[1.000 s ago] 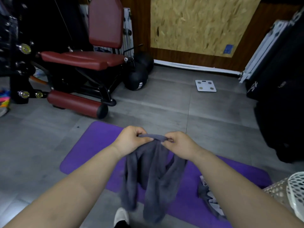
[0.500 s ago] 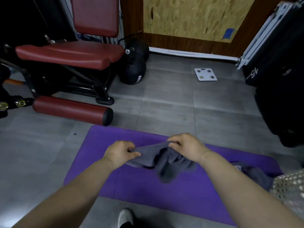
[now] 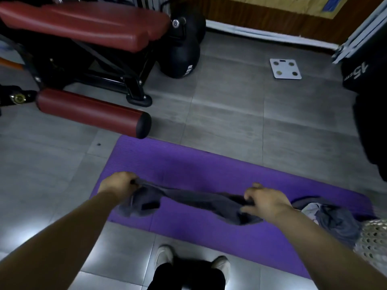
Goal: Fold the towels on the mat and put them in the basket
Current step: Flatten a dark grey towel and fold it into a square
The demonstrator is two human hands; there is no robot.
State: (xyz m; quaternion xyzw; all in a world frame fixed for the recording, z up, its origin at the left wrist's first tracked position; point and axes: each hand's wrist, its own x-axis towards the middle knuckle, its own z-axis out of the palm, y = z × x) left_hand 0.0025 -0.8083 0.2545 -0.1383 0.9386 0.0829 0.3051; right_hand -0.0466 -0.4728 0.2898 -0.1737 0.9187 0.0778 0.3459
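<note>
Lower centre of frame: the left hand (image 3: 117, 185) and right hand (image 3: 267, 203) each have fingers curled round an end of the grey towel (image 3: 199, 200), stretching it over the purple mat (image 3: 209, 170), apparently to flatten it for folding. Basket (image 3: 374, 239) lower right.

Both arms reach forward, spread apart; left hand (image 3: 117, 185) and right hand (image 3: 268, 203) each grip the towel (image 3: 194, 198).
</note>
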